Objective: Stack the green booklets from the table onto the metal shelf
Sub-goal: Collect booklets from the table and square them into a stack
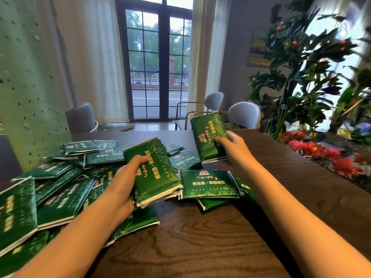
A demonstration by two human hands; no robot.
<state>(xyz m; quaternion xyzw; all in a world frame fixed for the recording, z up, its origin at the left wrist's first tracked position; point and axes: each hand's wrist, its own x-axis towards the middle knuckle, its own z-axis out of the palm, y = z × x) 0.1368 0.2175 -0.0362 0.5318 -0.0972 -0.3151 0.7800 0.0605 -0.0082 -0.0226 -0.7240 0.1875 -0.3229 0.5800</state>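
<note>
Head view: left hand [125,178], right hand [233,146] each grip booklets [154,169].

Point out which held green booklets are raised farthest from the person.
The bundle gripped by the right hand, up toward the chairs; the left hand holds its stack nearer, over the scattered pile.

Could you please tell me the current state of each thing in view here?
left hand: gripping the left bundle.
right hand: gripping the right bundle, raised above the table.
loose booklets: scattered, overlapping on the table.
glass doors: shut.
chairs: unoccupied.
</note>
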